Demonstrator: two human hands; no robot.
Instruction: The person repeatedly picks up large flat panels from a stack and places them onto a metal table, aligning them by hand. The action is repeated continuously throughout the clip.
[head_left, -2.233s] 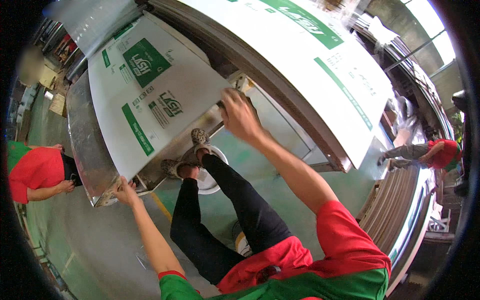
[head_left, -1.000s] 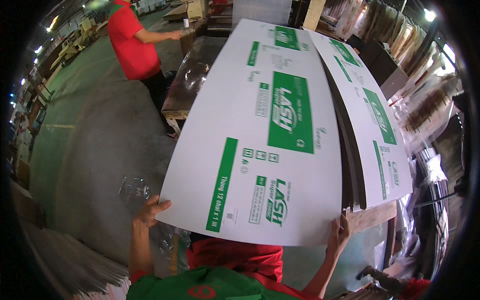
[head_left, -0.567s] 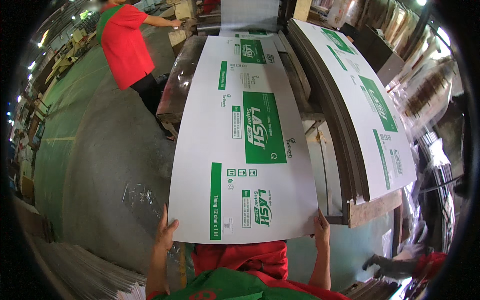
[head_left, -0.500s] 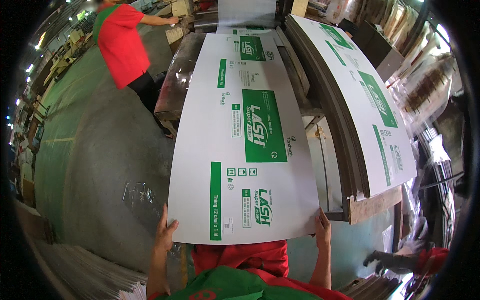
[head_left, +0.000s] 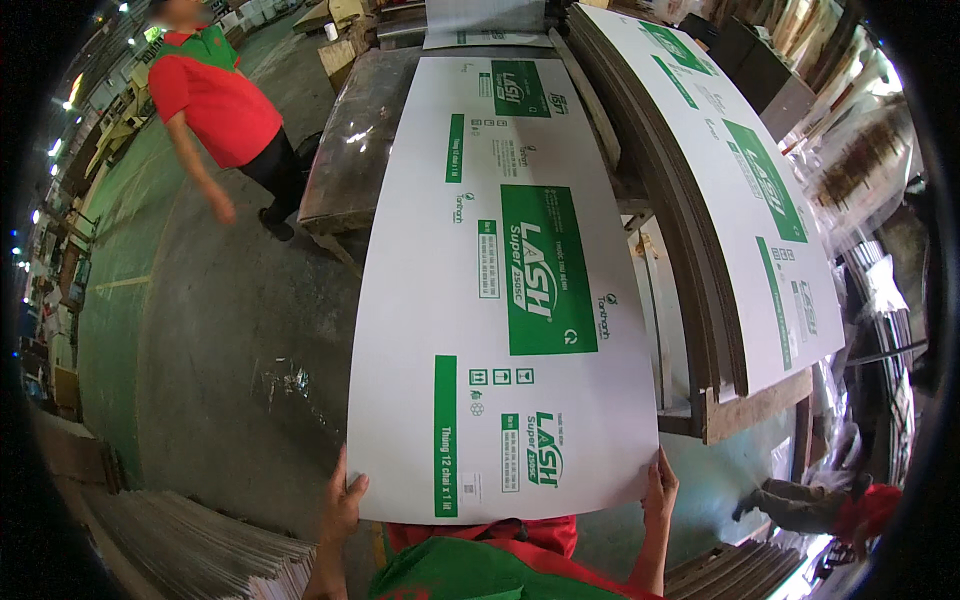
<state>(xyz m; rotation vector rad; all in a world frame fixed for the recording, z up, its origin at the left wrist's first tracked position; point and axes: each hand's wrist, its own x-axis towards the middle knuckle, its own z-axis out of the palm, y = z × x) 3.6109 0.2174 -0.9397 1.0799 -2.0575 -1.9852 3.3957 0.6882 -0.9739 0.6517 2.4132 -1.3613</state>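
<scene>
A long white cardboard sheet [head_left: 410,300] with green printed panels stretches away from me, its near end close to my waist. My left hand [head_left: 343,500] grips the near left corner, thumb on top and fingers mostly hidden beneath. At the near right corner, my right hand [head_left: 658,492] holds the edge in the same way. The far part of the sheet lies over a dark metal table [head_left: 335,165]. Beyond it, a second printed sheet [head_left: 490,38] shows at the machine's end.
To the right, a tall stack of printed sheets [head_left: 715,180] rests on a wooden support [head_left: 755,405]. A person in red and green [head_left: 225,115] stands at left; another person's red sleeve [head_left: 868,515] shows lower right. More stacked sheets [head_left: 170,540] are lower left, clear plastic [head_left: 287,380] on the floor.
The held sheet has come nearer to me and slightly right, both hands with it. The person at left has turned and lowered an arm from the machine. More of the second sheet shows.
</scene>
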